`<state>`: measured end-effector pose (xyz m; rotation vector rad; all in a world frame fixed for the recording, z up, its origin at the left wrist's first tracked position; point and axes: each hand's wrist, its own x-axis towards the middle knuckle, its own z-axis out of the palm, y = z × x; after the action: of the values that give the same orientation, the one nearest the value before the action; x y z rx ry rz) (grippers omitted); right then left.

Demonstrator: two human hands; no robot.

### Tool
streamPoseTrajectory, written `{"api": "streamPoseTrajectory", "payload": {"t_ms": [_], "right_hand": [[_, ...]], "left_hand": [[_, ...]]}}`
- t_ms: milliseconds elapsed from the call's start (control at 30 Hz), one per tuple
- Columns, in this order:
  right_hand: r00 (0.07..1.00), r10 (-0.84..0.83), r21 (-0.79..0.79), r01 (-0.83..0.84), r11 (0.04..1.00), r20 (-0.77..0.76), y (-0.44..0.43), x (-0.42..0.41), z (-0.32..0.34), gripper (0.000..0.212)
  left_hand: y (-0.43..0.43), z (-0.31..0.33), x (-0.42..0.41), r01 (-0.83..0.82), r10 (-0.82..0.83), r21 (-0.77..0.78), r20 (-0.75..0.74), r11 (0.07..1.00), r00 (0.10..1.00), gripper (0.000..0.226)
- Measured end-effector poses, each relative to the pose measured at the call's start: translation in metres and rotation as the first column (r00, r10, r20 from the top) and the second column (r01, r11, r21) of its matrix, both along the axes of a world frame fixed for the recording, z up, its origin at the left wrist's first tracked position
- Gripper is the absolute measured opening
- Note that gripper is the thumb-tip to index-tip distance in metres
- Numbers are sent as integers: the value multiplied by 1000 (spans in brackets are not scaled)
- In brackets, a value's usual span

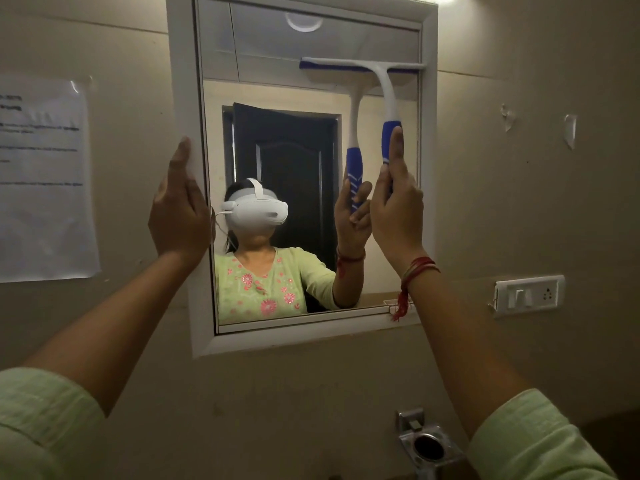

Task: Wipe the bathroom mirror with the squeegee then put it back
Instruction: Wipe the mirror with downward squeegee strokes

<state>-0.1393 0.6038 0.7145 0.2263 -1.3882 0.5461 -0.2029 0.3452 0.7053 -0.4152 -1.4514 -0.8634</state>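
Observation:
A white-framed mirror [180,64] hangs on the beige wall. The squeegee [387,95] has a white neck, a blue grip and a blue-edged blade. Its blade lies flat against the glass near the top right corner. My right hand [396,209] is shut around the blue grip, thumb stretched up along it. My left hand [180,206] rests against the mirror's left frame edge with the fingers together. The glass reflects me, the squeegee and a dark door.
A paper notice [41,178] is taped to the wall left of the mirror. A switch and socket plate [528,294] sits to the lower right. A metal holder with a round hole [427,445] is fixed to the wall below the mirror.

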Motion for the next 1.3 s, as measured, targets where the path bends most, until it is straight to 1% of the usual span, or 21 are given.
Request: {"api": "streamPoseTrajectory", "payload": {"t_ms": [133,500,733,833,933,1300], "right_hand": [[1000,-3,-10,3,1000,11,-2,1,-15,52],[996,61,-14,-60,998,60,-5,9,-55,55],[992,81,6,-82,997,95,-4,18,-82,56],[992,72,7,-73,997,104,-3,20,-95,53],[991,66,9,-67,998,116,-2,22,-106,51],[976,49,19,-54,998,214,1,33,-155,56]], "left_hand": [[0,0,-1,1,-1,-5,2,1000,1000,42],[0,0,-5,-18,18,9,4,1000,1000,42],[-1,0,-7,-43,42,6,28,999,999,43],[-1,-1,-6,-60,59,20,51,998,997,44],[0,-1,-6,-61,60,21,37,998,998,43],[2,-1,-7,-84,83,32,37,996,996,43]]}}
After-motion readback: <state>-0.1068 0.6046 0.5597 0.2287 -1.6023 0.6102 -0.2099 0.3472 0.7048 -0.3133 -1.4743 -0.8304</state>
